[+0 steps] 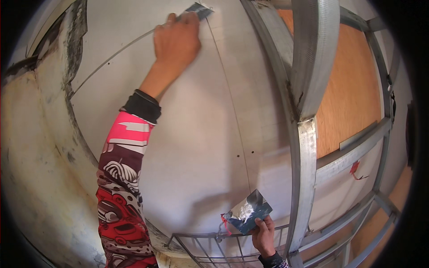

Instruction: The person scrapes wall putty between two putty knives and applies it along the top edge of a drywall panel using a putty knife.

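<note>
My left hand (178, 38) is raised high, its fingers closed on a flat metal scraper blade (199, 10). The blade lies against a pale board panel (192, 134), close to where two seams meet. Lower down on the right, my right hand (264, 236) grips the edge of a thin square metal plate (263, 208), thumb on its face. A whitish smear, apparently filler paste (246, 210), covers part of this plate. The plate is held apart from the left hand, near the lower end of the long seam.
Grey metal studs (306, 147) form a frame on the right, with an orange-brown plywood sheet (348, 89) behind. A stained, rough wall (40, 147) stands on the left. Below is a metal bar grille (205, 254); red ties (355, 167) hang on the frame side.
</note>
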Available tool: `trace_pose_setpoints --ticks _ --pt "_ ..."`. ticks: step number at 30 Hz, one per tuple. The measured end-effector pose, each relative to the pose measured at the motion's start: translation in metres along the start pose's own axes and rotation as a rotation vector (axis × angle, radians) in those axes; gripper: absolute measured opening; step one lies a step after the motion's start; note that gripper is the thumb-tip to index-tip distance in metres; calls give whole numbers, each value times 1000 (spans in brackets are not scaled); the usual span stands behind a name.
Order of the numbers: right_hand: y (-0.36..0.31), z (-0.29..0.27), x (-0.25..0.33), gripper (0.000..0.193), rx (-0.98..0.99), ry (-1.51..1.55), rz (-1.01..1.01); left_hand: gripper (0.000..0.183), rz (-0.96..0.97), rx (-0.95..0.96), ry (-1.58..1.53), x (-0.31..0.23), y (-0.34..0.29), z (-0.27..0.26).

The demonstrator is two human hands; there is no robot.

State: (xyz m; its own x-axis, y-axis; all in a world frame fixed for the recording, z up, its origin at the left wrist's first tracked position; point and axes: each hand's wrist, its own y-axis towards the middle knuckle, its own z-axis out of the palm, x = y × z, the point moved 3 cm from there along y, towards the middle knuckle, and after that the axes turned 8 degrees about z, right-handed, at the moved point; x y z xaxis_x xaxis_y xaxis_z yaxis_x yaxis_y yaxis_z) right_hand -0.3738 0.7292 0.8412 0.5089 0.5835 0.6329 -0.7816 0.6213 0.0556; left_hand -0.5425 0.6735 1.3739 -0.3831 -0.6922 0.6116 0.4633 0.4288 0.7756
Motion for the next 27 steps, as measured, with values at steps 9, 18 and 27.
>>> trace_pose_setpoints --ticks 9,18,27 --pt "-5 11 4 21 -3 46 12 42 243 -134 121 -1 -38 13" --pt "0 2 1 23 18 10 33 45 167 -53 -78 49 -22 -17" --pt "2 -4 -6 25 14 -11 7 35 192 165 -116 64 54 -19"
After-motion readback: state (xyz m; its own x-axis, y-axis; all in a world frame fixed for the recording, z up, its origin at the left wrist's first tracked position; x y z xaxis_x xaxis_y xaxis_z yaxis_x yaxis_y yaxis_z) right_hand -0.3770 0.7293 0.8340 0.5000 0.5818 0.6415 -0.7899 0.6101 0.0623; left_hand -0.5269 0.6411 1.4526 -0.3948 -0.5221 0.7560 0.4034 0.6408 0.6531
